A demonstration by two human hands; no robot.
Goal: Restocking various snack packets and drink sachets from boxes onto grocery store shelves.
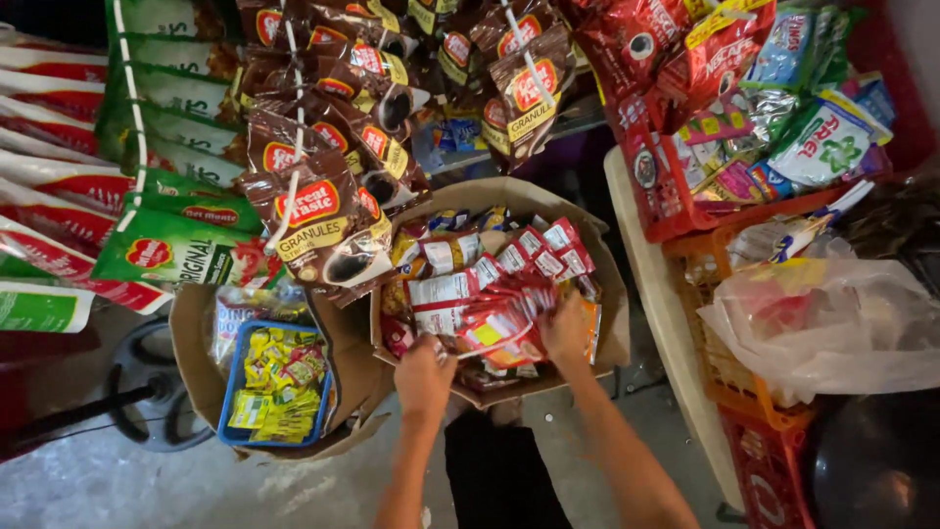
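- At centre frame, an open brown cardboard box (599, 294) holds red-and-white foil sachets (490, 294).
- The left hand (424, 377) and the right hand (565, 331) both reach inside, fingers closed on sachets.
- At lower left, a blue plastic tray (233, 387) holds small yellow packets (279, 382).
- At right, an orange plastic crate (720, 377) holds a clear plastic bag (842, 323).

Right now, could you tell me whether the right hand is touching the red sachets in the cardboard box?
Touching. The head view shows the right hand pressed down into the red sachets inside the box, fingers buried among them, no gap visible.
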